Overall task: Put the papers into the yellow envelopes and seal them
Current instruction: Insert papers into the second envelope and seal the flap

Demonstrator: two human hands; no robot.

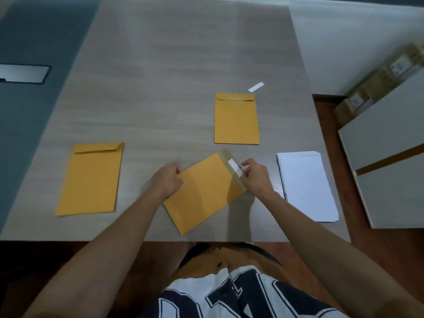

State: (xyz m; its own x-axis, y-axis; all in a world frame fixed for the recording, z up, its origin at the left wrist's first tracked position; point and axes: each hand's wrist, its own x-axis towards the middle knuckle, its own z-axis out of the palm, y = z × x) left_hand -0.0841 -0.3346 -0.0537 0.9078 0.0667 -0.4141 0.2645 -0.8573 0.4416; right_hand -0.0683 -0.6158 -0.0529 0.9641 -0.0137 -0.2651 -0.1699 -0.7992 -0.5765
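1 envelope [202, 193], left hand [166, 180] gripping, right hand [255, 177] pinching its strip [235, 167].

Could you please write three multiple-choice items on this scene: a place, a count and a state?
1. Where do the white papers lie from the held envelope? A left; B right; C on it.
2. Yellow envelopes on the table: A two; B four; C three.
3. The right hand: A pinches the flap's white strip; B lies flat; C holds a pen.
Key: B, the stack lies beside the right forearm; C, held envelope, left envelope, far envelope; A, fingertips close on it.
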